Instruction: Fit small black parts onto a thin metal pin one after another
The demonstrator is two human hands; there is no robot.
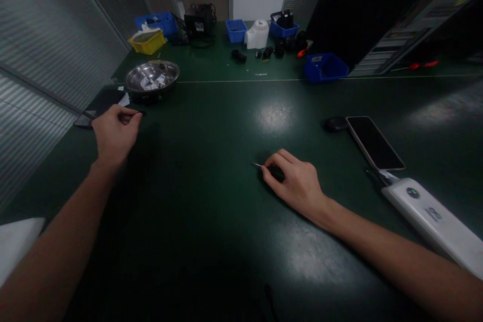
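My left hand [115, 131] is closed in a pinch at the left of the green table, a little in front of the steel bowl [171, 71]. A small dark piece [142, 112] shows at its fingertips, too small to name. Near the middle of the table, my right hand [296, 181] pinches a thin, pointed silvery piece [256, 164] between thumb and forefinger. Only its tip sticks out to the left; the rest is hidden by the fingers. Scraps of white paper or film [153, 82] lie inside the bowl.
At right are a phone [375, 143], a black mouse-like object [335, 124] and a long white device [433, 216]. Along the back stand a yellow bin [149, 44], blue bins [236, 31], a white housing [257, 34] and a black box [199, 20]. Another blue bin [326, 69] sits nearer.
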